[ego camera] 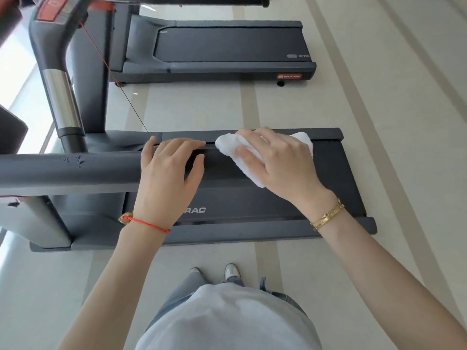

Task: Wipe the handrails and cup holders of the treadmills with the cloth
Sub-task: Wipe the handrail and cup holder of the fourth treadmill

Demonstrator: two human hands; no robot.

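A thick dark grey padded handrail point(75, 173) runs in from the left edge across the near treadmill point(341, 173). My left hand point(169, 173), with a red cord on its wrist, rests on the rail's right end, fingers draped over the top. Just to its right, my right hand point(278, 162), wearing gold bangles, grips a bunched white cloth point(242, 152) with the thumb pressed onto it. The cloth sits at the rail's end, above the treadmill belt. No cup holders show.
A grey upright post point(60, 102) with a chrome band rises at the left, with a red safety cord point(101, 54) hanging from the console. A second treadmill point(227, 44) stands beyond. My feet point(231, 271) stand on pale striped floor.
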